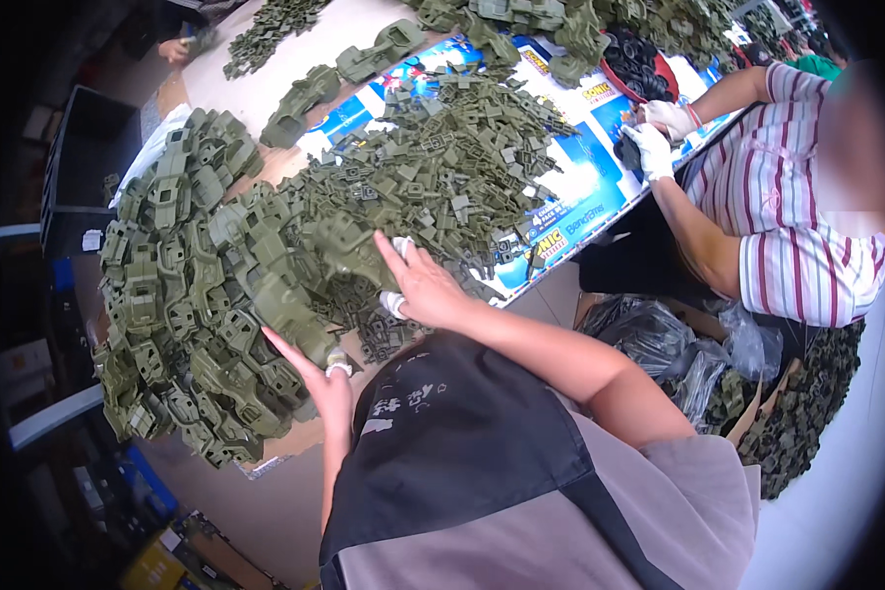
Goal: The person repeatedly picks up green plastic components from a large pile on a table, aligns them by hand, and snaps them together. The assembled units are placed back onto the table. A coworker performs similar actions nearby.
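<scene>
Head view: left of the frame's centre, the left hand (330,385) is holding a green shell (293,317), its fingers clamping around the near end. Just above and right, the right hand (429,287) is gripping a second shell (348,248) between thumb and fingers. More shells (182,295) are heaping at left; small parts (452,162) are lying upper centre.

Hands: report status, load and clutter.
Left hand gripping green shell. Right hand at second shell, grip unclear. Shell pile close at left; small parts heaped beyond.
</scene>
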### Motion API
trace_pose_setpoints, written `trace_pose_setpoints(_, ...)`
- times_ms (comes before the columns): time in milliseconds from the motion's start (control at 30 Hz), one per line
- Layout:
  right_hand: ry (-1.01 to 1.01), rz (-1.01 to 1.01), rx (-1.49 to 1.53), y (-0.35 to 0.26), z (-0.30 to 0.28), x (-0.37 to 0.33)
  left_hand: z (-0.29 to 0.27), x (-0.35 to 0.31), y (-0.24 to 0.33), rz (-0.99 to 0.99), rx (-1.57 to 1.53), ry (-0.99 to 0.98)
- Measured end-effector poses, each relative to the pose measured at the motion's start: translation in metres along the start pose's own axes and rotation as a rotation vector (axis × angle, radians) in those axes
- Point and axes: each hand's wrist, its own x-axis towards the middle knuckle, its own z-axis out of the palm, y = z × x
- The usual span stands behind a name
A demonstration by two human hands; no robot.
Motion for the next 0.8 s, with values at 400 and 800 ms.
trace_pose_setpoints(400, 0.28, 0.535, -0.425, 0.15, -0.015, -0.114, -0.014, 0.014, 0.011, -0.46, -1.016, -0.416)
trace_pose_setpoints(800, 0.247, -0.087, 0.305, 0.007, -0.102, -0.071, 0.001, 0.03, 0.027, -0.344, -0.906, -0.596)
